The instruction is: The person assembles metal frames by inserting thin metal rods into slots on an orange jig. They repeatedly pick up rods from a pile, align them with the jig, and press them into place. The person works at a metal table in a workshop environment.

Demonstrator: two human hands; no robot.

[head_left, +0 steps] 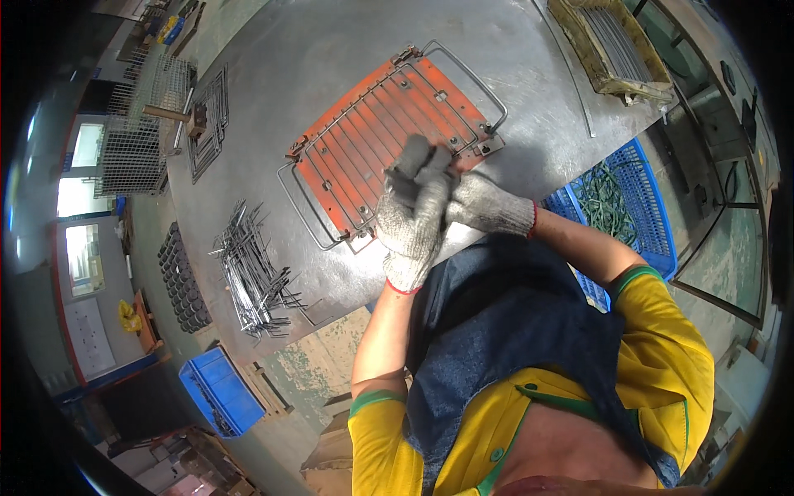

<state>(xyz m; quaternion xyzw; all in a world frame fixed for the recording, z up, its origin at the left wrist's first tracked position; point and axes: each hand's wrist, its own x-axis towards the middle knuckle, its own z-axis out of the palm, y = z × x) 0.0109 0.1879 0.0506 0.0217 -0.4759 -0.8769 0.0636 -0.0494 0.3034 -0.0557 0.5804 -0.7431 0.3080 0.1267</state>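
Note:
My left hand (pixel 409 217) and my right hand (pixel 490 203), both in grey-white knit gloves with dark fingers, meet above the near edge of an orange slatted plate (pixel 351 132). The left fingers are bent and pressed together; anything inside them is hidden. The right hand's fingers disappear behind the left hand. On the plate lies a rectangular wire grid (pixel 364 106) with parallel rods. A bent wire handle (pixel 473 73) sticks out at its far right side, and another wire handle (pixel 299 217) at its left side. Small metal clamps sit around the plate's edges.
The metal table (pixel 273 83) bears a pile of bent wires (pixel 252 277), wire frames (pixel 211 124) and a wooden-handled hammer (pixel 195 121). A tray of rods (pixel 608 45) stands far right. Blue crates (pixel 653 198) stand beside the table, one with green strands (pixel 604 202).

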